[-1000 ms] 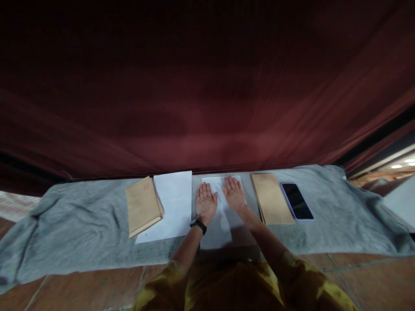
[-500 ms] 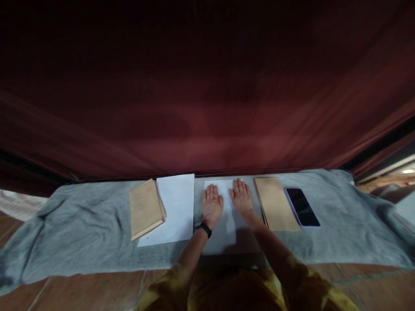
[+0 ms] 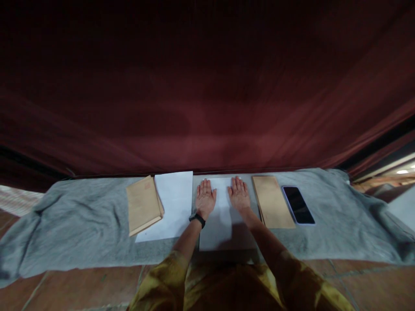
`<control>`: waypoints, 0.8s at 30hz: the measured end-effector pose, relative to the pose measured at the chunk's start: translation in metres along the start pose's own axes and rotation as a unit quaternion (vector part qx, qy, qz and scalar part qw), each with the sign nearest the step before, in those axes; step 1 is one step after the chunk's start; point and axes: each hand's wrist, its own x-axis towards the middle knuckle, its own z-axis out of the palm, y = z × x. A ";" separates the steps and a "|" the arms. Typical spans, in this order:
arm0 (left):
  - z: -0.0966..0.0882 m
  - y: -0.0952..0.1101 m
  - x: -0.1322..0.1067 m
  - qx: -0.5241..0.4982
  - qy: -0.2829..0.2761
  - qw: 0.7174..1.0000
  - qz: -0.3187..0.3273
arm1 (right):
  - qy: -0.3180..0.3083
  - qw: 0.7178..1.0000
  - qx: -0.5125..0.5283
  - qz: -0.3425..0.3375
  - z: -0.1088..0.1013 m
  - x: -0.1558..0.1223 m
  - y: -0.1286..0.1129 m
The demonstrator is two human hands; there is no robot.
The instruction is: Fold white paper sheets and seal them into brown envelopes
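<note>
A white sheet of paper (image 3: 223, 233) lies lengthwise in front of me on a grey cloth. My left hand (image 3: 205, 199) rests flat at its upper left edge, fingers outstretched and pointing away from me; a dark watch is on that wrist. Flat on the upper right part of the same sheet is my right hand (image 3: 239, 194), its fingers slightly spread. Neither hand grips anything. Right of my right hand sit brown envelopes (image 3: 275, 203), stacked. Further left, another stack of white paper (image 3: 177, 203) is partly covered by more brown envelopes (image 3: 142, 205).
A phone (image 3: 298, 205) with a dark screen and pale case lies right of the envelopes. The grey cloth (image 3: 84, 224) is wrinkled at both ends. A dark red upright surface (image 3: 207, 142) rises along the far edge. Tiled floor (image 3: 97, 287) shows at the near side.
My left hand has slid left over the sheet, toward its left edge. My right hand stays at the upper right. The whole view has shifted slightly.
</note>
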 end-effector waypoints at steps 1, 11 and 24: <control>-0.002 -0.002 -0.004 -0.001 0.004 1.000 -0.008 | -0.002 1.000 -0.003 0.001 -0.001 0.000 0.000; -0.020 0.017 -0.120 -0.017 -0.037 0.990 0.134 | -0.024 1.000 -0.002 -0.003 -0.004 0.001 0.001; -0.029 0.018 -0.141 -0.006 -0.050 0.990 0.133 | -0.098 0.984 0.018 -0.146 -0.050 -0.100 -0.036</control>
